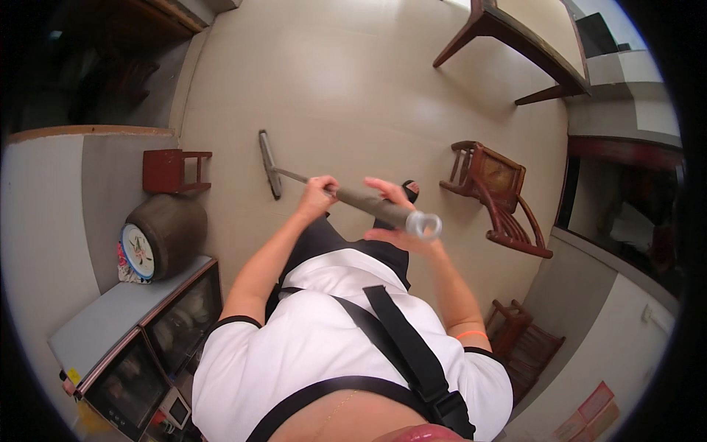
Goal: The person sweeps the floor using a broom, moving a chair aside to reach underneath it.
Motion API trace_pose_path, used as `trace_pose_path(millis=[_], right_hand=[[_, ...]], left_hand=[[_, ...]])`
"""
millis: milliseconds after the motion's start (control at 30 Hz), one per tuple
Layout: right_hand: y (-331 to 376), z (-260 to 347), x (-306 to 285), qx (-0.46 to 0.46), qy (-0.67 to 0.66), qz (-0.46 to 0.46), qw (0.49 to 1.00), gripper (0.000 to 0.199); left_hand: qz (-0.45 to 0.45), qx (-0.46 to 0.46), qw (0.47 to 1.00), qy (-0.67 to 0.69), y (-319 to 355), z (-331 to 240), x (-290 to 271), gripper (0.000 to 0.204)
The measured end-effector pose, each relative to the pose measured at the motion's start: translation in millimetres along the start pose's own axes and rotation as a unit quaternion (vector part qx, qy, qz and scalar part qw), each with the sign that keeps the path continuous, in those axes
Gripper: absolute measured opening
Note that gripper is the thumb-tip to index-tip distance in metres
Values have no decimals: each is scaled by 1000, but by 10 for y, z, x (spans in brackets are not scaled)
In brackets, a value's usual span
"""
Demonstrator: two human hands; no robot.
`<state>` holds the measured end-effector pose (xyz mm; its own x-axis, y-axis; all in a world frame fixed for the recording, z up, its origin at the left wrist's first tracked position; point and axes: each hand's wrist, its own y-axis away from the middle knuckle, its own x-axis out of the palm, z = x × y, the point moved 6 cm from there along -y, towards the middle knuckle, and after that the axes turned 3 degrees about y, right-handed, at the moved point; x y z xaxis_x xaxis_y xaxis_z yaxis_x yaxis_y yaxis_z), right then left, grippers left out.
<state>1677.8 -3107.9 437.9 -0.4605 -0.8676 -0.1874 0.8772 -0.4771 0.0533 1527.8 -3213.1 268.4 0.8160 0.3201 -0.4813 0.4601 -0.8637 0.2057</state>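
Note:
A flat-headed floor mop (368, 205) slants across in front of me, its narrow grey head (269, 163) on the floor ahead to the left. Its thick grey-brown upper end, tipped with a pale ring, points back toward my right side. My left hand (318, 196) is closed round the thin part of the pole, just below the thick section. Behind the thick section, my right hand (398, 210) has its fingers and thumb spread apart, not wrapped round it. Whether its palm touches the pole is hidden. My shod foot (412, 191) shows just beyond the right hand.
A wooden chair (501, 177) stands on the right, with another chair (526, 342) nearer me. A table (537, 33) is at the far right. On the left are a red stool (163, 170), a brown jar (177, 230) and a low cabinet (110, 313) along the wall.

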Motion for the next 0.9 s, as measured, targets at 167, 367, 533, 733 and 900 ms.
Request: trace_pose_path(millis=[167, 367, 533, 733, 900], right_hand=[[-69, 421, 1110, -17, -192, -45, 980, 29], [656, 1265, 1106, -159, -131, -200, 958, 23], [2124, 2231, 830, -386, -175, -287, 859, 34], [3479, 2827, 1289, -322, 5, -426, 845, 26], [3759, 2917, 1723, -186, 154, -605, 758, 18]], left_hand=[[-108, -34, 993, 18, 481, 368, -672, 19], [50, 129, 990, 31, 982, -16, -625, 14], [305, 224, 923, 72, 1623, -820, -7, 22], [536, 301, 785, 80, 2730, -1417, 858, 20], [603, 321, 711, 166, 3307, -1606, 1225, 15]])
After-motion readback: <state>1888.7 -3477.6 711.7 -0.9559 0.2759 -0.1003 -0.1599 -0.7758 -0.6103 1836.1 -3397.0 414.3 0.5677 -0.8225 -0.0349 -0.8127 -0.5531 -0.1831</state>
